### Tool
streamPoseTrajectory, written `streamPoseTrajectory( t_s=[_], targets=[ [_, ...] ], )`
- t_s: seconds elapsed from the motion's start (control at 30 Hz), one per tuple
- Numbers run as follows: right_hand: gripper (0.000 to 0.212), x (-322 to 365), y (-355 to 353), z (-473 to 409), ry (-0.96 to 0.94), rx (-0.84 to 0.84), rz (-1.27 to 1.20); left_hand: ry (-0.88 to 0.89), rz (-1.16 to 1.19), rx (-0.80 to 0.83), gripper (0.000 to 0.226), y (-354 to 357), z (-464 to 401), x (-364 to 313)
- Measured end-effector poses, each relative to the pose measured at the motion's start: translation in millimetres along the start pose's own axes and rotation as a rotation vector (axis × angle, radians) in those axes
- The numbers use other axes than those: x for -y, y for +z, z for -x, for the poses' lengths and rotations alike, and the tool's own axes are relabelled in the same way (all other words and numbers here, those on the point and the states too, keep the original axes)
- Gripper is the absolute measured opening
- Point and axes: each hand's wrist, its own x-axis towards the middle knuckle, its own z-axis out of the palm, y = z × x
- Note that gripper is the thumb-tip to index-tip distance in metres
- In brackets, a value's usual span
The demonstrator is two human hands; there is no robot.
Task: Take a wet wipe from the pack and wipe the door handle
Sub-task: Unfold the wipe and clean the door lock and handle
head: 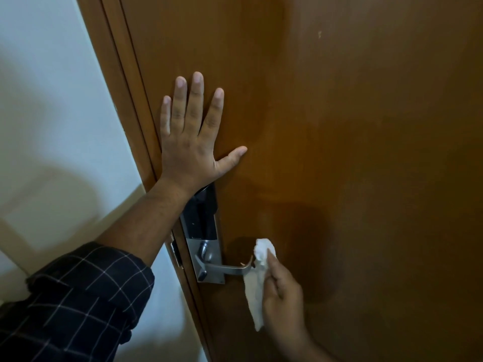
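Observation:
A silver lever door handle (230, 270) sticks out to the right from a metal lock plate (213, 259) on a brown wooden door (352, 126). My right hand (283, 296) grips a crumpled white wet wipe (257, 280), which wraps the free end of the handle and hangs down below it. My left hand (190, 137) lies flat on the door above the lock, fingers spread, holding nothing. The wipe pack is out of view.
A black electronic lock panel (202, 212) sits above the handle, partly covered by my left wrist. The door frame (125, 87) runs diagonally on the left, with a white wall (47, 100) beyond it. My left sleeve (75, 304) is dark with a light check.

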Motion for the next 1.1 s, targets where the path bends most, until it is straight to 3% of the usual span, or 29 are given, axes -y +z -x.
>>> streamPoseTrajectory(
  t_s=[0.1,0.23,0.43,0.5,0.53,0.63,0.7,0.8,0.93,1.1],
  targets=[
    [0.054,2.9,23.6,6.4,-0.051,0.093,0.140,0.005,-0.003,0.001,0.092,-0.6,-0.1,0.5],
    [0.053,-7.9,22.8,22.8,-0.031,0.116,0.126,0.009,0.001,-0.007,0.092,0.0,-0.7,1.2],
    [0.044,-15.0,7.5,13.7,0.118,-0.063,-0.186,0.008,-0.004,-0.008,0.092,-0.5,-1.3,-0.2],
    [0.048,-9.0,4.6,5.6,-0.036,-0.048,-0.161,0.004,-0.003,-0.010,0.092,-0.1,-1.3,0.5],
    [0.048,-6.7,3.5,2.0,-0.209,-0.030,-0.068,0.001,-0.003,-0.009,0.091,0.1,-1.2,0.4],
    [0.045,-11.1,2.8,-22.0,-0.836,0.154,0.579,0.003,-0.007,-0.005,0.091,0.2,-1.3,0.2],
    [0.045,-11.0,5.6,-45.2,-0.993,0.278,0.891,0.005,-0.009,0.004,0.091,-0.8,-1.2,-0.2],
    [0.029,-0.9,15.6,-56.6,-0.978,0.354,1.088,0.009,-0.011,0.013,0.091,-1.1,-0.6,-0.6],
    [0.043,15.2,44.5,-53.7,-0.885,0.427,1.100,0.009,-0.014,-0.003,0.091,-0.3,-1.8,-0.1],
    [0.021,39.3,81.6,-47.5,-0.687,0.393,1.130,0.009,-0.016,-0.005,0.091,0.5,-0.1,0.1]
  ],
)
